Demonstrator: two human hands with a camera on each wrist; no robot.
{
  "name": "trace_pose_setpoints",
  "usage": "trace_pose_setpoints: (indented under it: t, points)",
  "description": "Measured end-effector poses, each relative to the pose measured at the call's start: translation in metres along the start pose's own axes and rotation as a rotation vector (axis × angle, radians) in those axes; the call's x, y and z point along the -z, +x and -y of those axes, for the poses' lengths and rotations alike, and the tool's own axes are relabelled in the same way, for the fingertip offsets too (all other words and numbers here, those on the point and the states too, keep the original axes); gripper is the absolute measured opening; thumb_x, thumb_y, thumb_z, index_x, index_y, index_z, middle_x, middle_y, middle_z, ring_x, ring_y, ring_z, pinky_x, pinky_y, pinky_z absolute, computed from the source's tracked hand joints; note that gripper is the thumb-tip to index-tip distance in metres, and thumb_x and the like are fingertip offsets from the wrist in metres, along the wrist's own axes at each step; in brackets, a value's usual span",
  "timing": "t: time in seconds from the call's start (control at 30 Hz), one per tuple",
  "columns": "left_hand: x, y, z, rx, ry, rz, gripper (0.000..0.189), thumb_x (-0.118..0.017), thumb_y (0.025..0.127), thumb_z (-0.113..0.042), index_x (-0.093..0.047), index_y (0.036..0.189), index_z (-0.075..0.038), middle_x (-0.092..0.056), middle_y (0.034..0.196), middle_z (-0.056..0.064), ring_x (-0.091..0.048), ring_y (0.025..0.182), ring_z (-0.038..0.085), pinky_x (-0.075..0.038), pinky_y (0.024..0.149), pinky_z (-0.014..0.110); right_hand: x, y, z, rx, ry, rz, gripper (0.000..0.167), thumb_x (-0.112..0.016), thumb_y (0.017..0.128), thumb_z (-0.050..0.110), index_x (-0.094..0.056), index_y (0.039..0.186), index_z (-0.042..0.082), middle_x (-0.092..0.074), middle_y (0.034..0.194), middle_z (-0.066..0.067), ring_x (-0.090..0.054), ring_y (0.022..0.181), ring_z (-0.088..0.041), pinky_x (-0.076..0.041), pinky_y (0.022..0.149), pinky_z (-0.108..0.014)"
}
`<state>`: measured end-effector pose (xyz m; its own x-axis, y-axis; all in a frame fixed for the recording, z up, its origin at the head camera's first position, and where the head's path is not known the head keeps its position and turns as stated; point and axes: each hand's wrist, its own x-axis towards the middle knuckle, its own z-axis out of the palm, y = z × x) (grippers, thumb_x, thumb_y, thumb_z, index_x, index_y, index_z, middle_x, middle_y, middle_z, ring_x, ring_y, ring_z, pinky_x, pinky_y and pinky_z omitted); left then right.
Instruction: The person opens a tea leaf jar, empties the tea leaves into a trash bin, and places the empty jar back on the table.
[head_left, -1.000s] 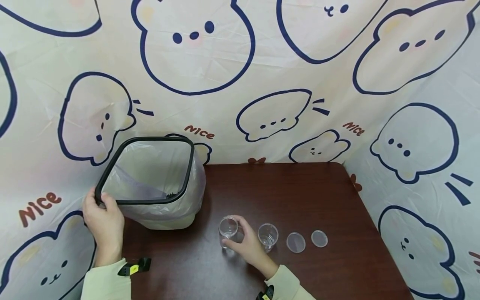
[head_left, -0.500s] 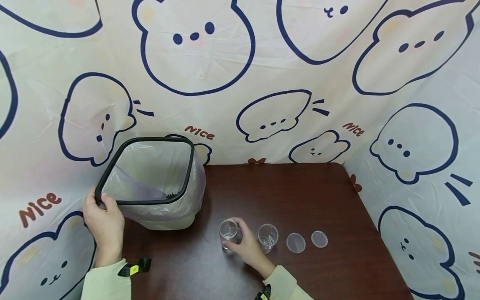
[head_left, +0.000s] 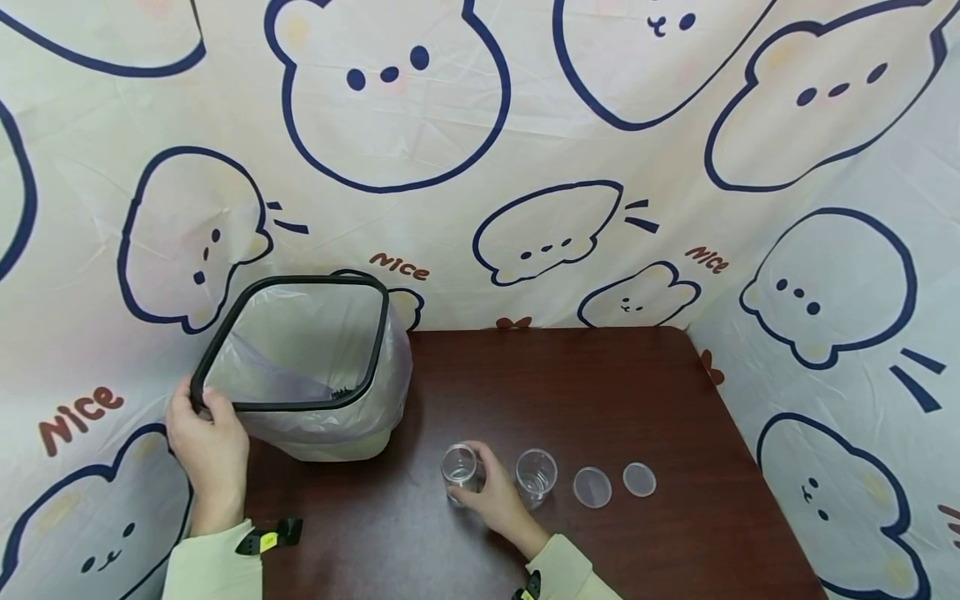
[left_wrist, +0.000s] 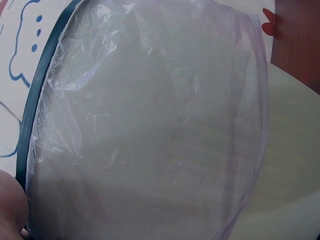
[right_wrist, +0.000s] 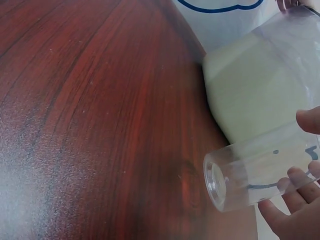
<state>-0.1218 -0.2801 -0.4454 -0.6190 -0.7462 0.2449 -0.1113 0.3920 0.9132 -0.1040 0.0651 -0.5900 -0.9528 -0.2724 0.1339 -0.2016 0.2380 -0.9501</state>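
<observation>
My left hand (head_left: 208,454) grips the black rim of a lined trash bin (head_left: 333,448) at its near left corner. The left wrist view shows its clear plastic liner (left_wrist: 150,115) filling most of the picture. Held between thumb and fingers of my right hand (head_left: 497,497) is a clear plastic jar (head_left: 458,462) without a lid, upright close over the table. From the right wrist, the jar's base (right_wrist: 216,182) appears close over the wood. A second clear jar (head_left: 536,473) stands just right of that hand. Two clear round lids (head_left: 592,487) lie further right.
The dark brown table (head_left: 570,383) runs back to a cream cloth backdrop (head_left: 450,225) with bear drawings. A small dark bristly thing (head_left: 342,392) shows inside the bin. A second cloth wall (head_left: 832,283) borders the right side.
My right hand and the jar it holds have shifted very slightly toward me and to the right. My left hand stays at the bin's rim.
</observation>
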Motion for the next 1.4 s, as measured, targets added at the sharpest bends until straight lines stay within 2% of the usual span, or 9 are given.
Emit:
trace_pose_setpoints:
  t: [0.37,0.63,0.8,1.2,1.4]
  points:
    - [-0.001,0.000,0.001,0.015,0.007,0.008,0.051,-0.040,0.107,-0.028,-0.048,0.146,0.003,-0.050,0.144,0.025,-0.041,0.137,0.036,-0.027,0.117,0.049,0.000,0.000,-0.007,-0.018,-0.054,-0.006,0.062,-0.086,0.080,0.006,-0.054,0.133,0.008,-0.066,0.124,-0.010,-0.066,0.111,-0.033,-0.051,0.093,-0.044]
    - [-0.001,0.001,0.003,0.010,0.005,0.000,0.051,-0.040,0.107,-0.029,-0.049,0.145,0.003,-0.050,0.143,0.026,-0.042,0.136,0.038,-0.027,0.116,0.049,-0.002,0.000,-0.013,-0.012,-0.045,-0.022,0.062,-0.086,0.079,0.005,-0.054,0.133,0.007,-0.065,0.125,-0.009,-0.065,0.114,-0.030,-0.050,0.098,-0.039]
    - [-0.001,0.002,0.004,0.003,0.002,-0.005,0.050,-0.040,0.106,-0.028,-0.051,0.144,0.003,-0.051,0.141,0.026,-0.043,0.134,0.038,-0.027,0.116,0.050,-0.005,0.000,-0.015,-0.005,-0.043,-0.033,0.064,-0.087,0.078,0.004,-0.053,0.133,0.006,-0.065,0.125,-0.009,-0.064,0.114,-0.031,-0.049,0.100,-0.042]
    - [-0.002,0.001,0.002,0.003,-0.004,-0.014,0.049,-0.040,0.106,-0.028,-0.052,0.143,0.003,-0.052,0.140,0.025,-0.044,0.133,0.037,-0.028,0.115,0.049,-0.006,0.000,-0.021,-0.007,-0.047,-0.022,0.063,-0.085,0.080,0.003,-0.053,0.134,0.007,-0.065,0.124,-0.009,-0.065,0.113,-0.027,-0.050,0.099,-0.038]
    - [-0.002,0.001,0.003,0.009,-0.003,-0.017,0.049,-0.040,0.107,-0.028,-0.052,0.143,0.003,-0.052,0.140,0.025,-0.044,0.132,0.036,-0.029,0.115,0.048,-0.007,0.000,-0.023,-0.003,-0.019,-0.016,0.063,-0.084,0.080,0.003,-0.052,0.134,0.007,-0.065,0.124,-0.009,-0.065,0.114,-0.029,-0.050,0.099,-0.037]
